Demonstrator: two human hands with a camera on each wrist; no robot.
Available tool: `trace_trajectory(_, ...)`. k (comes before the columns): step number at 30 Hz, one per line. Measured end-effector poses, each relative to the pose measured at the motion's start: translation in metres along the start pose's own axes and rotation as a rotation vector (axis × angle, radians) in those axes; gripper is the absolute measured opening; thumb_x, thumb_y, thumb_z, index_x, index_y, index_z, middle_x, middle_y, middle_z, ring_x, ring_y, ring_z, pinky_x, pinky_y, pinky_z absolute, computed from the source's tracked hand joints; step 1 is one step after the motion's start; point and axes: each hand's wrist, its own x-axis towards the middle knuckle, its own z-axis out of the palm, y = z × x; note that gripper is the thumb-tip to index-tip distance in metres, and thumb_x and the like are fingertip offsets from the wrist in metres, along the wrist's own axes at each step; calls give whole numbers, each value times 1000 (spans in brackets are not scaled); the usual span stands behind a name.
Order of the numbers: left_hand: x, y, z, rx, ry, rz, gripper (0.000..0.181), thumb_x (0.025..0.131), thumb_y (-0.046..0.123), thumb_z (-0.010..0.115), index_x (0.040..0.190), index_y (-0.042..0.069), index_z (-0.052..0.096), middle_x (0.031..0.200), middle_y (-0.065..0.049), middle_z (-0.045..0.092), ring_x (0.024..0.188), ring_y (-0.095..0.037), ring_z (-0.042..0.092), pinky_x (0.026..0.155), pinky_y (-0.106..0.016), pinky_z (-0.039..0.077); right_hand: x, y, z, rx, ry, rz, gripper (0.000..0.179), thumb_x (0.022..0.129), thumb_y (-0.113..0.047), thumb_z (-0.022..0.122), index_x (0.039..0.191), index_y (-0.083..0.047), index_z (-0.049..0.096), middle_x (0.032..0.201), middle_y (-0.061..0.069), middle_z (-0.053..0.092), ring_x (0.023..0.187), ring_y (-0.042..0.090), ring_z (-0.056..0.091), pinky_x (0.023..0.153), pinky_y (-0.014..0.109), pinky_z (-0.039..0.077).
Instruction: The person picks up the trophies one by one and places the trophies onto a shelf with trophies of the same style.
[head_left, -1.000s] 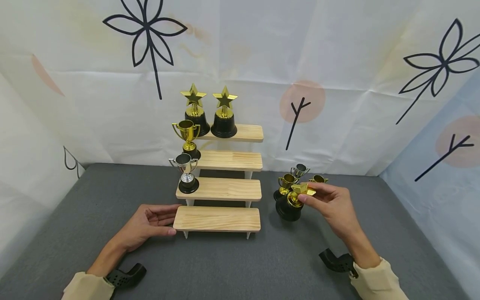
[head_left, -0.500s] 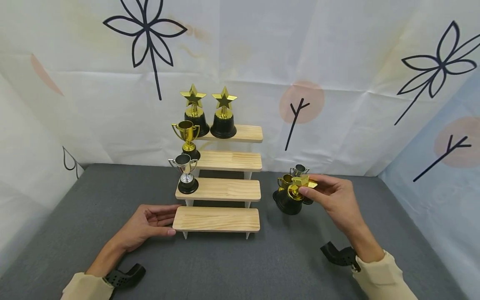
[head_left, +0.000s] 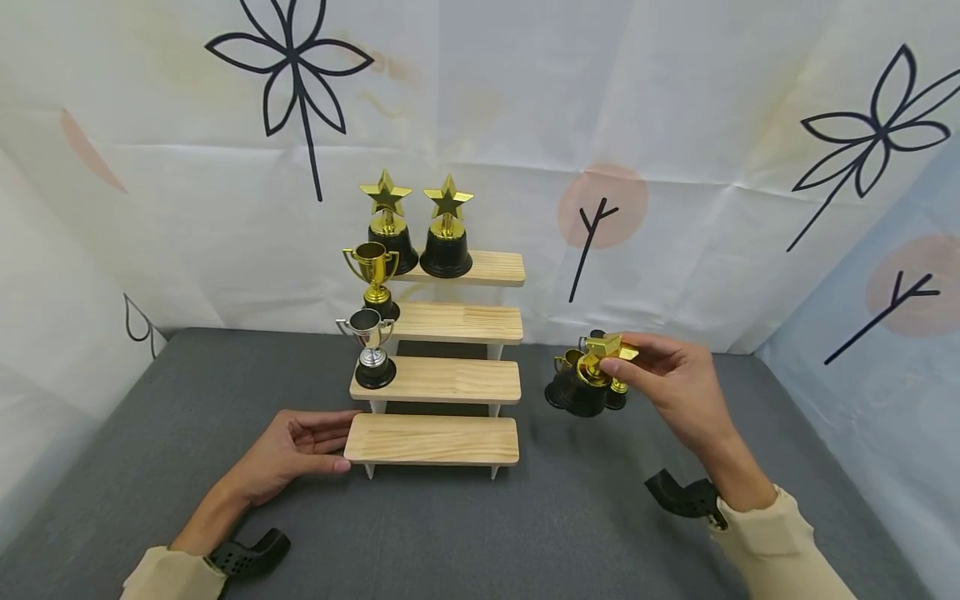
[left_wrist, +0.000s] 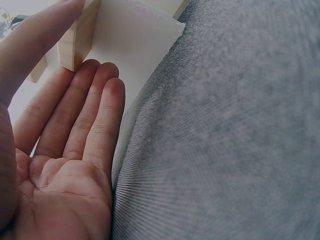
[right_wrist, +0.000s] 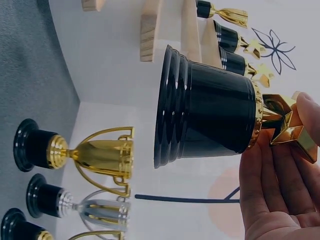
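My right hand [head_left: 678, 387] pinches a gold star trophy [right_wrist: 210, 110] by its star between thumb and fingers. Its black base is off the table, in front of a gold cup trophy [right_wrist: 102, 157], a silver one [right_wrist: 102, 210] and another gold one, which it partly hides in the head view. My left hand [head_left: 281, 454] lies at the left end of a four-step wooden display stand [head_left: 435, 437], its fingers straight. In the left wrist view, fingertips [left_wrist: 107, 70] touch or nearly touch the lowest step's end.
Two star trophies [head_left: 447, 246] stand on the top step. A gold cup trophy [head_left: 372, 267] occupies the left of the second step, a silver cup trophy [head_left: 372, 342] the left of the third. Behind the grey table [head_left: 450, 533] hangs a printed white cloth [head_left: 495, 100].
My right hand has lifted the star trophy upward and slightly right, covering more of the cup trophies behind. The left hand has stayed at the stand.
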Motion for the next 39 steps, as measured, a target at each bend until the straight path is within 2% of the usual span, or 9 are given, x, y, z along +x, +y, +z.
trace_trajectory(7,0,-3,-1,5,4,-18,66,84,-15,73,140,-25,39,135,-3,65,123,-21,62,100,-36,55,7,-7,-1,47,-22,-14,29,89,0,77,118,4,72,97,0,75,81,15,71,68,23,62)
trace_trajectory(12,1,-3,-1,5,-5,-16,67,84,-15,72,140,-25,37,136,-2,64,123,-20,62,100,-35,54,12,-13,-1,10,-18,-30,29,91,-3,77,118,3,72,98,-2,74,80,14,71,63,23,60)
trace_trajectory(20,1,-1,-1,3,0,-19,66,84,-15,72,140,-25,39,135,-2,65,123,-20,62,100,-35,55,19,-19,-1,7,-30,-49,29,91,-3,76,119,4,72,102,-2,75,85,15,72,72,23,62)
trace_trajectory(26,0,0,0,8,4,-11,65,85,-16,71,140,-26,39,136,-6,64,122,-21,63,99,-35,55,23,-21,-1,24,-31,-56,29,91,-2,76,119,4,72,107,-4,75,87,14,72,74,21,62)
trace_trajectory(34,0,2,2,40,25,-17,64,84,-15,72,138,-27,39,136,-16,62,120,-20,64,98,-35,56,28,-27,-2,21,-26,-66,27,91,-5,77,117,1,74,102,0,75,84,14,72,68,20,61)
trace_trajectory(39,1,3,3,50,30,-25,64,85,-14,73,138,-26,40,136,-21,61,120,-20,64,98,-34,56,32,-29,-1,27,-28,-58,28,91,-5,77,117,2,74,102,0,75,84,14,72,71,22,62)
